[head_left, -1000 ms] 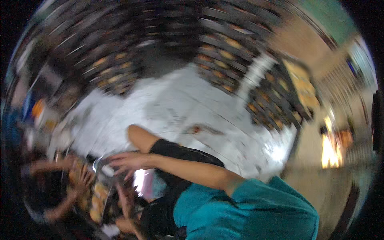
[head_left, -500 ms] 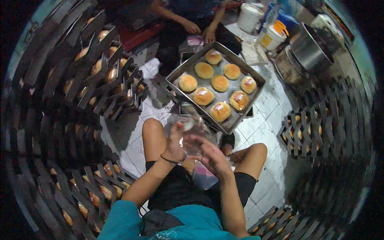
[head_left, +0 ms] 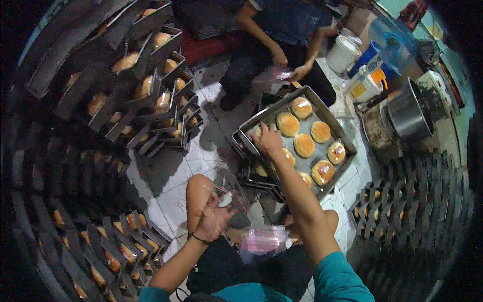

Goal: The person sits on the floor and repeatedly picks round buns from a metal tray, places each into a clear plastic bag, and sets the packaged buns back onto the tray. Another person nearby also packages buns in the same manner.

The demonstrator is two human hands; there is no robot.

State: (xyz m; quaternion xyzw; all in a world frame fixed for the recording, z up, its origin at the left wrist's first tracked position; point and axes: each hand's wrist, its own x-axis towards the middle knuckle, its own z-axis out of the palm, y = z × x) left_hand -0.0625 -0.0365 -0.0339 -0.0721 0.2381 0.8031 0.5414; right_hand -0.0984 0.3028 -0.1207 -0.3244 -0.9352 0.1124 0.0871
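My right hand (head_left: 268, 139) reaches over the left corner of a square metal tray (head_left: 246, 127), its fingers curled down around a bun (head_left: 257, 132) that they mostly cover. Several round golden buns (head_left: 304, 145) lie on the tray, some with a shiny wrapped-looking patch on top. Near my left knee, my left hand (head_left: 214, 221) is turned palm up, loosely gripping a clear plastic bag (head_left: 239, 194) that spreads out beyond its fingers. A small white rounded piece (head_left: 225, 200) shows at the fingertips; I cannot tell what it is. Pink-printed plastic bags (head_left: 263, 240) rest on my lap.
Racks of metal trays with buns (head_left: 162, 40) stand on the left, with another rack (head_left: 385, 209) on the right. Across from me, a person's hands (head_left: 297, 73) handle a pink plastic bag. Buckets (head_left: 343, 54) and a large metal pot (head_left: 410, 108) stand at the far right.
My hands, earlier together over the plastic bag, have parted. The right has gone forward onto a bun in the tray; the left stays low with the bag. The whole view has shifted.
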